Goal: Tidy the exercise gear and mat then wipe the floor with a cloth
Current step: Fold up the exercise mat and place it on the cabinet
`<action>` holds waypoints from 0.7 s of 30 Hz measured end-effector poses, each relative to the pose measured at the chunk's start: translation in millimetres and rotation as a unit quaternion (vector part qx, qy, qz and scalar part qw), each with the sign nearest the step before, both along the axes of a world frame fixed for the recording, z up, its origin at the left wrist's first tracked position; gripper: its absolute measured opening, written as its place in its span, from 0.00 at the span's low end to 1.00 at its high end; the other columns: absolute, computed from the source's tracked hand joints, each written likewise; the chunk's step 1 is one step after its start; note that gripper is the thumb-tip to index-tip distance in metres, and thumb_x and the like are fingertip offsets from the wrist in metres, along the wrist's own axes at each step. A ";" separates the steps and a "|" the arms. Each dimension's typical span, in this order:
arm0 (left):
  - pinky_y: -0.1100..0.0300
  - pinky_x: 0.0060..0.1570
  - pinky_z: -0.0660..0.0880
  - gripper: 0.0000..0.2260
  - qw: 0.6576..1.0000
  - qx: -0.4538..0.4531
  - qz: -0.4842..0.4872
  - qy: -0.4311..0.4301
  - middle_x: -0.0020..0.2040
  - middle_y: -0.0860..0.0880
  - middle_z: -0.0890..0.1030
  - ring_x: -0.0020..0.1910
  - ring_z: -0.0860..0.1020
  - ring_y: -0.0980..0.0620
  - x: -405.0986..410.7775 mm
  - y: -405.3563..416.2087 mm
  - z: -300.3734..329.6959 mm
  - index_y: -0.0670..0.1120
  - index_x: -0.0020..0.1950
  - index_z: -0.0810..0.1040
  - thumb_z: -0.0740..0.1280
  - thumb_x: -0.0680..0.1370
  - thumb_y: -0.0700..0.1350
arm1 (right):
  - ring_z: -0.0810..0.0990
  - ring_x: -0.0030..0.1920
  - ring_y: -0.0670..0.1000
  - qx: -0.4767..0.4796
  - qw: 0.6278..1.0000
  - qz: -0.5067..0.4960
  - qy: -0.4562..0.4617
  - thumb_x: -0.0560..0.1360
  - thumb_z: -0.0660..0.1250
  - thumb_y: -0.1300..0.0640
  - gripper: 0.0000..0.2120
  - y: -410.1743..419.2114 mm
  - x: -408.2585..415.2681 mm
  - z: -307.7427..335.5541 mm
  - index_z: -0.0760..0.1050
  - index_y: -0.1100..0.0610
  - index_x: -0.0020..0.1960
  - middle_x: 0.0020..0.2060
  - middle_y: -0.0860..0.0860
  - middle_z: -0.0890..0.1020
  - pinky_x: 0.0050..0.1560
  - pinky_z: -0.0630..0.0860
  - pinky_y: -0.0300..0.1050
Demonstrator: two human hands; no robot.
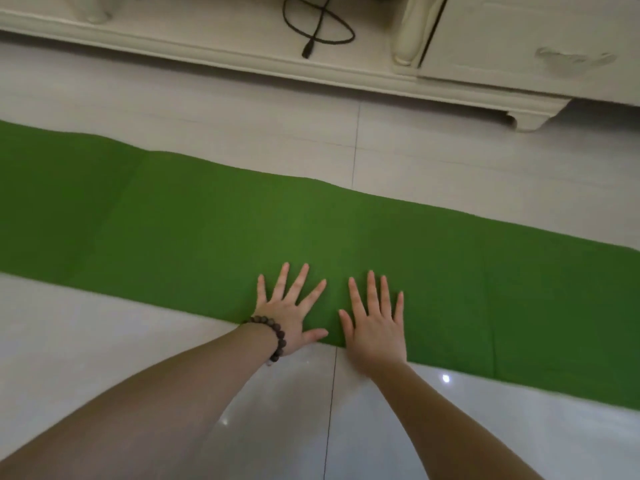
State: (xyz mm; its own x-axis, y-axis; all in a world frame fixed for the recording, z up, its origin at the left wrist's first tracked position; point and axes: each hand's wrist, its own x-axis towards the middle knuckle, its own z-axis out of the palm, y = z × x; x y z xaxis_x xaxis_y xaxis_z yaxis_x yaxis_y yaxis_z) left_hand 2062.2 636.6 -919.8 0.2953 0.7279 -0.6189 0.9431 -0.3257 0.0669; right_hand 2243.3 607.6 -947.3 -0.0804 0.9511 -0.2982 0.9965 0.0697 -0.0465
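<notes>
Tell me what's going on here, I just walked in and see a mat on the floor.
A person leans over a green mat spread flat on the tiled floor. The left hand, with a bead bracelet at the wrist, and the right hand press flat on its near edge, fingers spread. The mat isn't rolled yet. A cream cabinet stands behind.

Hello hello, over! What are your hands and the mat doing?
Left hand and right hand open, flat on the mat's near edge. Mat spread on the floor, not rolled. Nothing on it.
</notes>
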 end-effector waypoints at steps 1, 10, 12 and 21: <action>0.33 0.70 0.37 0.38 1.000 -0.017 -0.014 -0.001 0.75 0.50 0.27 0.73 0.29 0.42 -3.9 -1.5 6.7 0.60 0.75 0.32 0.51 0.75 0.71 | 0.31 0.74 0.56 -0.007 1.000 -0.001 0.001 0.78 0.34 0.38 0.28 0.6 -0.2 1.4 0.33 0.46 0.75 0.74 0.52 0.34 0.72 0.33 0.60; 0.44 0.74 0.48 0.33 0.993 -0.052 -0.102 0.025 0.79 0.46 0.40 0.77 0.46 0.46 -123.5 -29.3 130.1 0.54 0.78 0.41 0.57 0.80 0.59 | 0.36 0.76 0.57 -0.210 0.976 0.059 -0.004 0.80 0.44 0.40 0.30 20.5 -26.2 70.3 0.35 0.47 0.77 0.76 0.56 0.36 0.75 0.42 0.60; 0.46 0.74 0.50 0.32 0.998 -0.026 -0.053 0.015 0.79 0.45 0.42 0.77 0.47 0.47 -151.9 -34.3 139.0 0.53 0.78 0.42 0.55 0.81 0.59 | 0.35 0.76 0.55 -0.196 0.973 0.120 0.017 0.80 0.45 0.40 0.30 21.9 -47.9 86.6 0.37 0.46 0.77 0.76 0.54 0.37 0.74 0.40 0.58; 0.43 0.74 0.42 0.33 0.993 0.033 0.110 -0.001 0.77 0.42 0.37 0.76 0.37 0.43 -216.4 -69.7 53.8 0.50 0.78 0.39 0.53 0.80 0.60 | 0.31 0.74 0.53 -0.098 0.966 0.238 0.035 0.80 0.47 0.40 0.30 45.6 -173.6 68.0 0.39 0.45 0.77 0.75 0.53 0.32 0.75 0.40 0.56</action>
State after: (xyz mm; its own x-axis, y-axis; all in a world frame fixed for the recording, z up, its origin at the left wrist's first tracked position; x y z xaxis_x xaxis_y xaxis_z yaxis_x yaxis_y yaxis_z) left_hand 1845.8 566.9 -866.0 0.1257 0.8141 -0.5670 0.9918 -0.1155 0.0539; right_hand 2069.7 653.1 -879.3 -0.5212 0.7267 -0.4475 0.8475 0.5026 -0.1709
